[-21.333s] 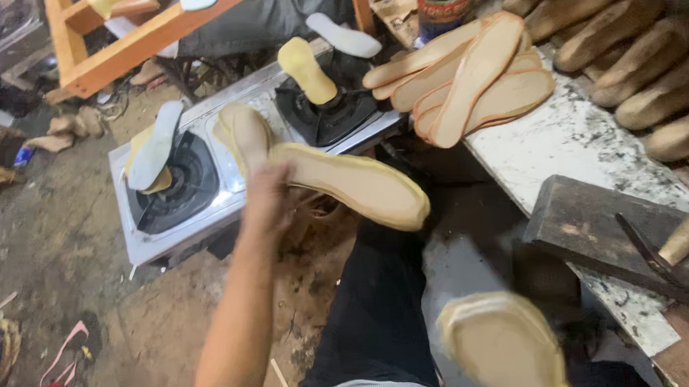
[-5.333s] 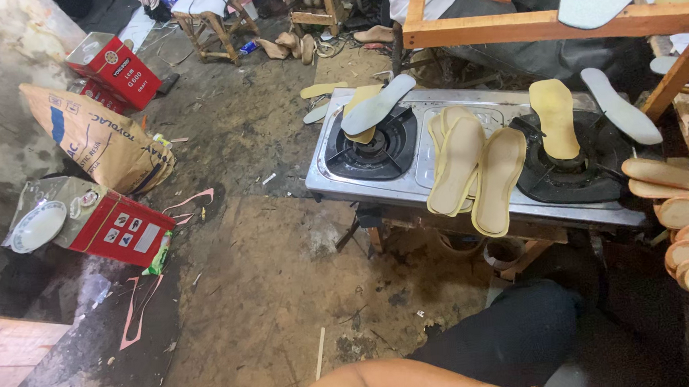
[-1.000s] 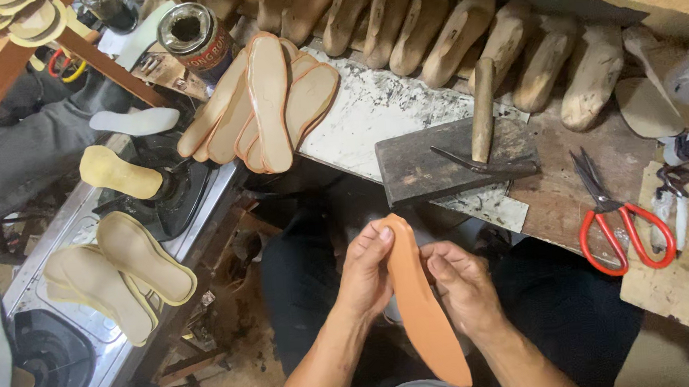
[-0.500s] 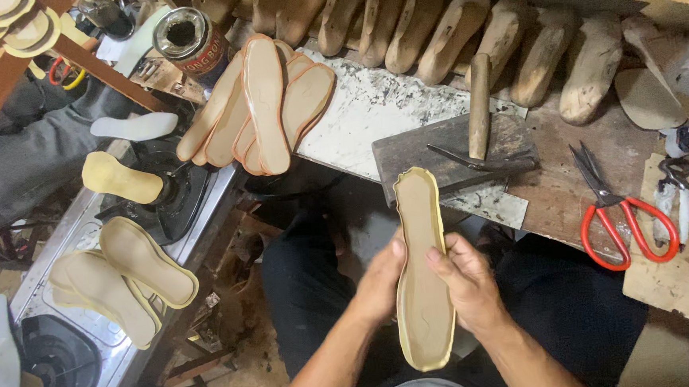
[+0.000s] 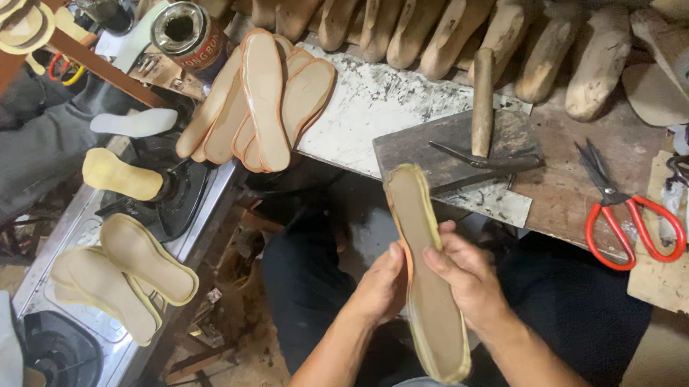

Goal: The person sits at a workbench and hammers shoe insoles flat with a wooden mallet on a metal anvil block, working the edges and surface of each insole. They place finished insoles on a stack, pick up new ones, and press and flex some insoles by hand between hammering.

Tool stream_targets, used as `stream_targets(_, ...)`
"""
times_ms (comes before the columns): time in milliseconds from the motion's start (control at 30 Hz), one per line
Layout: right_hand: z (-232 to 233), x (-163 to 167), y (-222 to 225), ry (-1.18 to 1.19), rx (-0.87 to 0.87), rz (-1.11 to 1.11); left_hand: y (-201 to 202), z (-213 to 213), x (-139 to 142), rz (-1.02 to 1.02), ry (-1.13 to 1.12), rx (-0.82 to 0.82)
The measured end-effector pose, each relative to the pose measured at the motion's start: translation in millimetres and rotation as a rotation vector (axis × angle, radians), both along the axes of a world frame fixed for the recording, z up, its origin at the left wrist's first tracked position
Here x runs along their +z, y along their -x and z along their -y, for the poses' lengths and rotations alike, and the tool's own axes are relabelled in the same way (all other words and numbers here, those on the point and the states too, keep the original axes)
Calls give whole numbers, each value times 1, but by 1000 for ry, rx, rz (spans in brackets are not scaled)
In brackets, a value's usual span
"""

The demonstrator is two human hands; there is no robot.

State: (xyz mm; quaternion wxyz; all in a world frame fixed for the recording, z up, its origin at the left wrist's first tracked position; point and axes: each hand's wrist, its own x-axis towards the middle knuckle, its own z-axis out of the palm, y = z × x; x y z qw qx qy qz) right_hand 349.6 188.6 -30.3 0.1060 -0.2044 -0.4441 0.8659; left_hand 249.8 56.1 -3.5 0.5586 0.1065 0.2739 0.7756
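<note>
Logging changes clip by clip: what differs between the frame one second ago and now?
The sole has been turned from a slanted, edge-on hold to upright, its flat face toward the camera. Left hand and right hand both still grip its sides above the lap. The fanned soles, red-handled scissors and hammer on the bench lie as before.

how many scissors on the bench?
2. Red-handled scissors lie on the wooden bench right of the dark slab; a smaller pale-handled pair lies just right of them, near the frame edge. More may be hidden outside the frame.
</note>
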Motion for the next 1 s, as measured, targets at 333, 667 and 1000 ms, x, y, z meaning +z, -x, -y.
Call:
stream_targets(333, -14, -5, -5, -1, 215, 211, 38, 23, -12, -123, 160, 579)
stream_targets(667, 12, -17, -10, 100, 40, -33, 5, 39, -9, -34, 75, 359)
stream_targets(1000, 6, -8, -12, 59, 61, 88, 4, 40, -16, -63, 175, 350)
